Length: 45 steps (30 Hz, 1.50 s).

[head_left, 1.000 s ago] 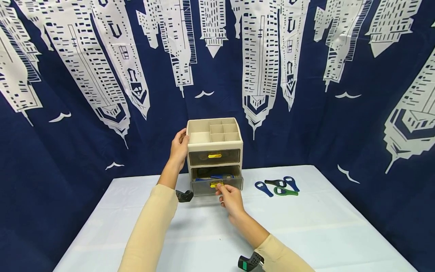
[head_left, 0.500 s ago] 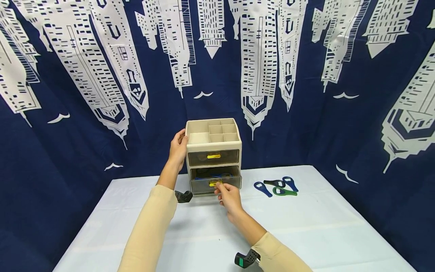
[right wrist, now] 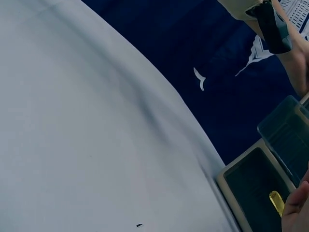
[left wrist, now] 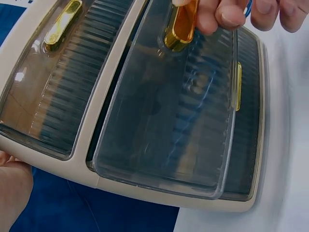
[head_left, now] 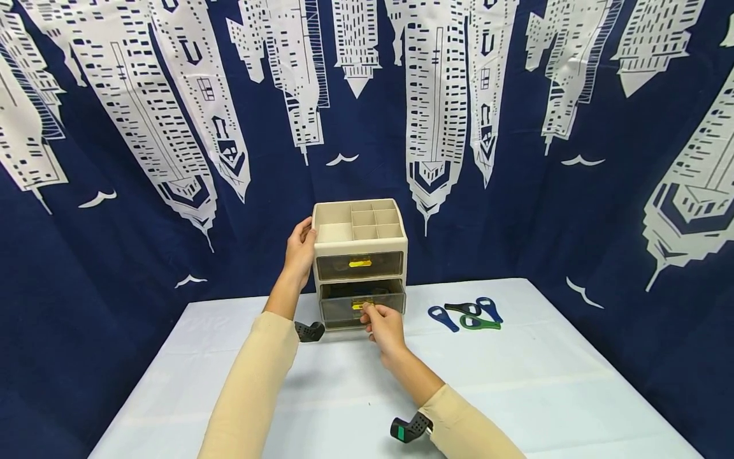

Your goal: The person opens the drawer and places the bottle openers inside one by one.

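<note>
A beige desktop drawer organizer (head_left: 361, 245) with smoky clear drawers stands at the back of the table. My left hand (head_left: 301, 250) holds its left side near the top. The middle drawer (head_left: 339, 309) sticks partly out, its contents dark and hard to make out. My right hand (head_left: 387, 329) is at the front of this drawer, thumb and fingers pinching its gold handle (left wrist: 179, 31). In the left wrist view the upper drawer (left wrist: 58, 82) is closed, and the bottom drawer (left wrist: 245, 150) lies partly behind the middle one.
Right of the organizer, on the white-covered table (head_left: 545, 382), lie several bottle openers: a blue one (head_left: 443, 318), a green one (head_left: 480, 323), a black one and another blue one. A navy curtain (head_left: 367, 140) with white buildings hangs behind. The organizer's top has divided compartments (head_left: 375, 223).
My right hand has pushed the middle drawer inward, away from me, and the blue things inside have become mostly hidden. My left hand keeps its place on the organizer's side.
</note>
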Motion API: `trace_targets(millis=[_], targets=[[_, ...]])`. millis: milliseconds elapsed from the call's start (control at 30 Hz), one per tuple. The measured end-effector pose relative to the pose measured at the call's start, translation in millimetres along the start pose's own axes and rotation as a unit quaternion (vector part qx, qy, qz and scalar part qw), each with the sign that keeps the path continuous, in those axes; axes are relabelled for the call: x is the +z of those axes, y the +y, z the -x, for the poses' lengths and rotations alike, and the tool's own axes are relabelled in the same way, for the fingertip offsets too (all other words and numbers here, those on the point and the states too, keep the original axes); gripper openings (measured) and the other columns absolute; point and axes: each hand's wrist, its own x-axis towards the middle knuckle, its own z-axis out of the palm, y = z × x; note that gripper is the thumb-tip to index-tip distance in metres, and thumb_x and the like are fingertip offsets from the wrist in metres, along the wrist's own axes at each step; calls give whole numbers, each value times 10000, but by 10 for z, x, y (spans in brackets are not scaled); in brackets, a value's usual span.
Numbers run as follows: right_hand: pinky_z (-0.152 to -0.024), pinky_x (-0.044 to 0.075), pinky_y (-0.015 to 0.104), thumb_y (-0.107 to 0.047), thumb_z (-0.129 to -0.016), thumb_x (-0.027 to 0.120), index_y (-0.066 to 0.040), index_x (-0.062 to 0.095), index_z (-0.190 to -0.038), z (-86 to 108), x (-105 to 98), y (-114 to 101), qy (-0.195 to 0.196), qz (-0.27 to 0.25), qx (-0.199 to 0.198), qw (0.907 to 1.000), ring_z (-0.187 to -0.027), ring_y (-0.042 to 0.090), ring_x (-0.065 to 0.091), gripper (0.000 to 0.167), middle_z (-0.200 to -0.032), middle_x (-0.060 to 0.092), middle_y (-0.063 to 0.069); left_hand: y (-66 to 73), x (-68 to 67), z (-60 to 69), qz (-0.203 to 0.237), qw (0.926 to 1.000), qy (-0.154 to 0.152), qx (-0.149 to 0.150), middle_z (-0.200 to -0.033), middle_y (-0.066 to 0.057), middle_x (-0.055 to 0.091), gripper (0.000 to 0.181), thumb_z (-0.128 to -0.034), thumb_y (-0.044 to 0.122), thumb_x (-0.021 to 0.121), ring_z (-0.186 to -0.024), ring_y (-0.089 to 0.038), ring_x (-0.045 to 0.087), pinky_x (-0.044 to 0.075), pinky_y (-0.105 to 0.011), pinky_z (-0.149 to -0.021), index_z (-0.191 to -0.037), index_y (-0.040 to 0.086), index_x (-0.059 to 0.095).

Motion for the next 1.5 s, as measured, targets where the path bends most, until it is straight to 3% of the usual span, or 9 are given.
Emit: trace_targets(millis=[233,567,700,1133,1500], targets=[[-562,424,269,-226,-1012,647,-3,741,-915,-77,25,-30,251,92,-89,9996,-619,144,530,261,-758,660,13,31,37,-1,18,10000,-38,24,-1549,-153,444,459,-1126,168,450,-1382,-263,446,377,-406,-1123,-1571,67,402],[-543,412,240,-234,-1027,648,23,726,-941,-162,35,7,97,45,-43,9999,-632,151,523,283,-786,664,26,18,22,43,80,10000,-30,23,-1555,-174,431,463,-1125,142,438,-1379,-271,444,373,-410,-1125,-1575,42,383],[-545,420,251,-241,-1036,645,-16,729,-914,-192,40,23,149,178,-104,9997,-655,166,535,269,-784,664,19,-2,16,39,135,9999,-47,6,-1553,-176,436,461,-1123,145,448,-1374,-265,449,377,-400,-1120,-1570,48,394],[-484,373,205,-205,-1018,646,-2,718,-867,-269,107,-19,293,60,-119,9995,-638,159,520,263,-773,669,37,-23,8,9,224,9997,-57,46,-1547,-179,443,458,-1120,137,455,-1370,-286,461,388,-419,-1113,-1568,55,399],[-503,377,216,-217,-1028,635,-53,695,-796,-349,144,-43,420,330,-133,9985,-670,176,546,290,-835,708,87,-29,5,-2,273,9996,-51,77,-1547,-194,439,466,-1116,125,445,-1372,-297,459,388,-419,-1111,-1570,33,390]])
